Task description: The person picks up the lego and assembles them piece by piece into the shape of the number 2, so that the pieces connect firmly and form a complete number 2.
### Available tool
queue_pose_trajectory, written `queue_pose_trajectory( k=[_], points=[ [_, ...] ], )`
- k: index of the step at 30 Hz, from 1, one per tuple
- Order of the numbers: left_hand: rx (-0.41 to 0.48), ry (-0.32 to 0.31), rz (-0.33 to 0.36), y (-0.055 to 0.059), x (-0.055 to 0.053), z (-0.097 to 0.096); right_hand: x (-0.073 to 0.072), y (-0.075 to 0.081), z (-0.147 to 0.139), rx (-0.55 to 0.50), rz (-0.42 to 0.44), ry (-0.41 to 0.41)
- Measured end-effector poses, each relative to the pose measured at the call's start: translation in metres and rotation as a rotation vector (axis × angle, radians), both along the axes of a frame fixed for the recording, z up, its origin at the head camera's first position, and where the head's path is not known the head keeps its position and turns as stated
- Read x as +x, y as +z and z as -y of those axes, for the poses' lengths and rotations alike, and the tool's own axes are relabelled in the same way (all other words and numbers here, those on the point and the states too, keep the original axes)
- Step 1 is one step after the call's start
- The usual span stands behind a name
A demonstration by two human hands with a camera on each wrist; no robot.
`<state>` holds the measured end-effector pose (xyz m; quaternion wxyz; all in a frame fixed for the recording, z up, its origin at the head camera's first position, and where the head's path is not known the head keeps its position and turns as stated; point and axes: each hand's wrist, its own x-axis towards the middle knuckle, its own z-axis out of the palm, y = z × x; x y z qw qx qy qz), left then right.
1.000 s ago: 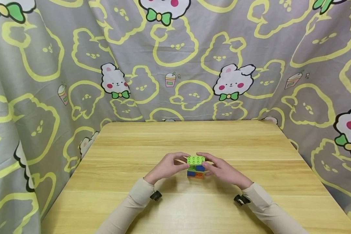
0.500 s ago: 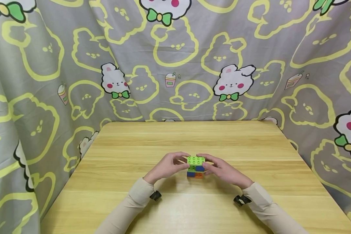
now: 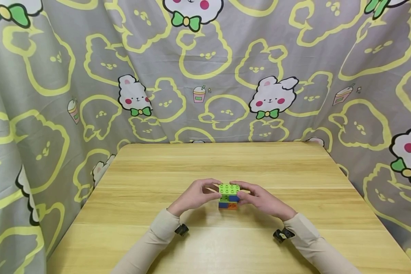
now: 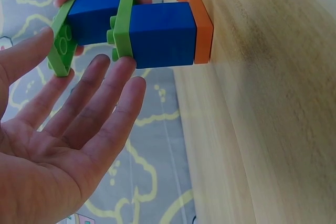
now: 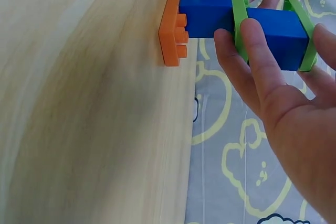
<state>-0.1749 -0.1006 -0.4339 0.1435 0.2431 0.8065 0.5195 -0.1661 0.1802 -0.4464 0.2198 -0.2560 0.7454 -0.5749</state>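
Note:
A stack of toy building bricks stands on the wooden table. An orange plate (image 4: 203,35) forms its base. Above it come a blue brick (image 4: 164,35) on the left, a green plate (image 4: 123,30), a second blue brick (image 5: 286,45) on the right, and a light green top plate (image 3: 229,188). My left hand (image 3: 196,196) holds the left end of the top plate between thumb and index finger; its other fingers reach toward the middle green plate. From the right, my right hand (image 3: 263,199) grips the top plate likewise, with lower fingers against the stack's side.
The wooden table (image 3: 205,243) spreads around the stack, and its far edge meets a grey curtain (image 3: 205,57) printed with yellow outlines and white rabbits. Beige sleeves (image 3: 166,224) cover both forearms, with a small black camera (image 3: 283,234) at each wrist.

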Motion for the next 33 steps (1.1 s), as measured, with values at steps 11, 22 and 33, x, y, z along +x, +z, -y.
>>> queue_pose_trajectory(
  k=[11, 22, 33],
  points=[
    [-0.01, 0.004, 0.006, 0.0028, 0.0021, -0.0007, -0.0025, -0.0024, -0.0009, -0.015, -0.004, 0.015],
    [-0.027, 0.016, 0.006, 0.0026, 0.0023, -0.0012, -0.0023, -0.0034, 0.0001, -0.018, -0.026, 0.015],
    [-0.027, 0.017, -0.009, 0.0029, 0.0027, -0.0022, -0.0007, 0.0, -0.0002, -0.005, -0.036, 0.015]
  ],
)
